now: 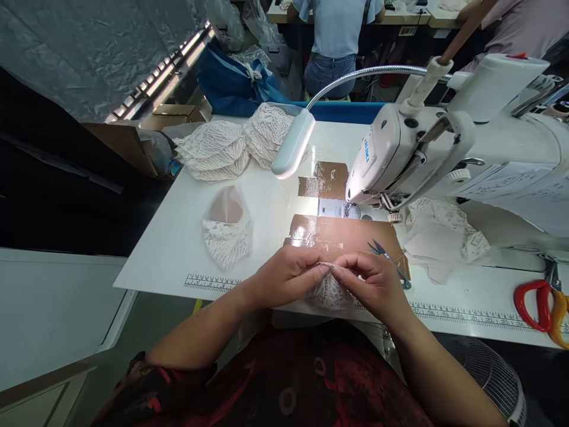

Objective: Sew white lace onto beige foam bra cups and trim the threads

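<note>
Between my two hands, at the table's front edge, is a white lace piece (331, 292), pinched along its upper edge. My left hand (299, 274) grips that edge with thumb and forefinger, and my right hand (371, 281) pinches it just beside. The fingertips nearly meet, and the lace hangs below them. Small thread snips (386, 256) lie on the brown cardboard (355, 232) by my right hand. A white sewing machine (391, 154) stands beyond, its needle area lit. To the left lies a lace cup piece (227, 228) with a beige lining.
Stacked lace cups (213, 151) sit at the back left under a lamp (294, 142). More lace pieces (444, 237) lie right of the machine. Red and orange-handled scissors (540, 302) rest at the right edge. A printed ruler (466, 314) runs along the front. Another person (335, 35) sits beyond.
</note>
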Action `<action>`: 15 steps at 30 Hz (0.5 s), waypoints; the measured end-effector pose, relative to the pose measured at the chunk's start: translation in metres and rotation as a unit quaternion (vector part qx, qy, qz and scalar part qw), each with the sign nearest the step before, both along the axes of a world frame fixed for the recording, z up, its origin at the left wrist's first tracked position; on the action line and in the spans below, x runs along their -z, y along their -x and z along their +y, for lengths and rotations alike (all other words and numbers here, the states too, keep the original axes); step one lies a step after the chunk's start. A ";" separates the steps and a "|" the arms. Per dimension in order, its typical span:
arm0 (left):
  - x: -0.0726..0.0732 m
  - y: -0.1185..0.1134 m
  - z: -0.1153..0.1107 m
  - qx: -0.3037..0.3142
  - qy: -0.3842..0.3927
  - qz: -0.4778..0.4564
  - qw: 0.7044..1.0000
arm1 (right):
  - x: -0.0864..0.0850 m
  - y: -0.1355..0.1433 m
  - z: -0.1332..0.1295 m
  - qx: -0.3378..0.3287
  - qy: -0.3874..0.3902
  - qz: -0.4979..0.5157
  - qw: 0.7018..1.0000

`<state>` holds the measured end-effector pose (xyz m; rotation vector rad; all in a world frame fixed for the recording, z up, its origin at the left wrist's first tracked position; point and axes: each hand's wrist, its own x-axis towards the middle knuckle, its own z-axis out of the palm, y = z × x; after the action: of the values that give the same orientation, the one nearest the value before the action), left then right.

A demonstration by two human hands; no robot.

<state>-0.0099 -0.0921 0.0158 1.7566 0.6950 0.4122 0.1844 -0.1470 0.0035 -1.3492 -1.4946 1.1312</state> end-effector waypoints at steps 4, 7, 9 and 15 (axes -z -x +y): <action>-0.002 0.000 0.005 0.020 0.059 -0.040 0.997 | -0.004 -0.005 -0.001 -0.006 0.055 0.079 0.995; -0.001 -0.004 0.006 0.011 0.106 -0.063 0.992 | -0.002 -0.009 0.000 -0.025 0.078 0.138 0.987; 0.003 -0.011 0.005 -0.009 0.162 -0.088 0.983 | 0.001 -0.010 0.002 -0.027 0.085 0.164 0.982; 0.013 -0.021 0.003 -0.159 0.360 -0.159 0.906 | 0.008 -0.014 0.011 0.009 0.119 0.179 0.976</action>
<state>0.0107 -0.0892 0.0029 0.8526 0.7701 0.5613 0.1982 -0.1360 -0.0047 -1.2287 -1.1102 1.4898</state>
